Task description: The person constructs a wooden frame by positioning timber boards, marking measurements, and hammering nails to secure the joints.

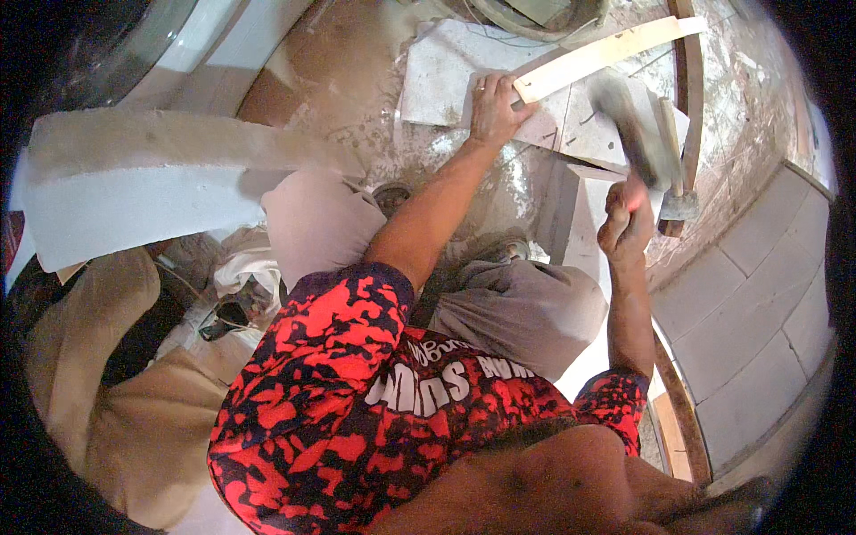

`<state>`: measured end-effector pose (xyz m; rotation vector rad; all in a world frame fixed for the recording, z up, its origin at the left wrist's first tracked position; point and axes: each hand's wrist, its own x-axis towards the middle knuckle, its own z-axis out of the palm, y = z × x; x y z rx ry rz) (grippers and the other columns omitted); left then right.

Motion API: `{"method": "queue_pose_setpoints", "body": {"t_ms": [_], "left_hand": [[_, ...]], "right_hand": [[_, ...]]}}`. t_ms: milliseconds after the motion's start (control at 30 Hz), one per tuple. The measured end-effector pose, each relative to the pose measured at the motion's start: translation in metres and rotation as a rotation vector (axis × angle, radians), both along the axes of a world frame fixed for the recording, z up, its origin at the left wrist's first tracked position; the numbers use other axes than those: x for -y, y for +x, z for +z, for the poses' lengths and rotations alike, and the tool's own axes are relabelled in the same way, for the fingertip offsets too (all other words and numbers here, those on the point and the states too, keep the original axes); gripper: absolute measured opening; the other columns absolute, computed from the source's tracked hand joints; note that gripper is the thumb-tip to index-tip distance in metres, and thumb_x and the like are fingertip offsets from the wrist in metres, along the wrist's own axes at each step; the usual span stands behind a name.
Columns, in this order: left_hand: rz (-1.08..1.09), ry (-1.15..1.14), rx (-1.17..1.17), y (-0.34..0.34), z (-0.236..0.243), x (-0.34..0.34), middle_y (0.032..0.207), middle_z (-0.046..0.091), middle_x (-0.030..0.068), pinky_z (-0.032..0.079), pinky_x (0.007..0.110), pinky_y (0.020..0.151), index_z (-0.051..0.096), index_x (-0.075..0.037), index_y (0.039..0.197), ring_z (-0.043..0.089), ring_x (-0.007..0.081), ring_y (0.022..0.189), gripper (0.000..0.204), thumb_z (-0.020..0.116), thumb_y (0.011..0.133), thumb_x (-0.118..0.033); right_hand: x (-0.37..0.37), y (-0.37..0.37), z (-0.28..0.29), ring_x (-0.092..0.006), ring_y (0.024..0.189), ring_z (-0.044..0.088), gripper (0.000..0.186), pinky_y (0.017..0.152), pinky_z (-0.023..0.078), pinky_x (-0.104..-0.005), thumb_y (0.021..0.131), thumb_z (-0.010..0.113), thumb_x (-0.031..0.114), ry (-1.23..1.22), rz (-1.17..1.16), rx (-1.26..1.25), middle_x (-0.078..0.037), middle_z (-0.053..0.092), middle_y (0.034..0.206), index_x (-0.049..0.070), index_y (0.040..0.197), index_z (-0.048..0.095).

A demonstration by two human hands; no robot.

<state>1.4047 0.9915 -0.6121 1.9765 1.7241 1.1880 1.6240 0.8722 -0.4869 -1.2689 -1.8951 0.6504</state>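
Note:
My left hand (pixel 495 111) grips the near end of a pale wooden strip (pixel 597 53), which slants up to the right above a light grey board (pixel 450 67). My right hand (pixel 624 227) is closed on a hammer (pixel 642 147), blurred by motion, with a reddish patch on its handle just above my fist. Loose nails (pixel 588 116) lie on the board between my hands. Just right of the hammer, another tool with a pale handle and metal head (pixel 679 203) rests by a long, narrow brown piece (pixel 688 71).
Large white blocks (pixel 134 209) stand on the left, above beige cloth or sacks (pixel 152 401). A round container (pixel 544 22) sits at the top. Grey tiles or blocks (pixel 740 321) line the right side. My knees are bent below the board, over a dusty floor (pixel 312 71).

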Motion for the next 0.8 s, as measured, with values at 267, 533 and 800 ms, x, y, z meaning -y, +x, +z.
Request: {"method": "queue_pose_setpoints", "body": {"t_ms": [267, 533, 800], "left_hand": [[-0.056, 0.031, -0.078, -0.007, -0.006, 0.007, 0.105, 0.055, 0.0187, 0.038, 0.047, 0.089, 0.053, 0.000, 0.113, 0.049, 0.0382, 0.102, 0.063, 0.075, 0.069, -0.039], [-0.083, -0.016, -0.121, -0.006, -0.014, 0.017, 0.102, 0.055, 0.0141, 0.042, 0.045, 0.087, 0.060, 0.001, 0.103, 0.049, 0.0338, 0.098, 0.059, 0.075, 0.067, -0.042], [-0.055, -0.082, -0.093, -0.008, -0.010, 0.019, 0.103, 0.054, 0.0152, 0.041, 0.046, 0.089, 0.056, 0.001, 0.114, 0.049, 0.0359, 0.099, 0.065, 0.074, 0.069, -0.042]], "right_hand": [[-0.017, -0.009, 0.017, -0.0390, 0.089, 0.064, 0.039, 0.072, 0.051, -0.0426, 0.095, 0.048, 0.028, 0.098, -0.131, 0.277, -0.023, 0.063, 0.101, 0.001, 0.124, 0.051], [0.031, 0.005, -0.014, -0.0244, 0.063, 0.059, 0.042, 0.059, 0.046, -0.0352, 0.099, 0.039, 0.032, -0.310, -0.285, 0.108, -0.015, 0.057, 0.071, 0.001, 0.127, 0.046], [0.064, -0.025, -0.029, -0.0135, 0.067, 0.051, 0.055, 0.057, 0.041, -0.0258, 0.097, 0.042, 0.045, -0.364, -0.197, -0.272, -0.005, 0.052, 0.078, 0.003, 0.134, 0.041]]}}
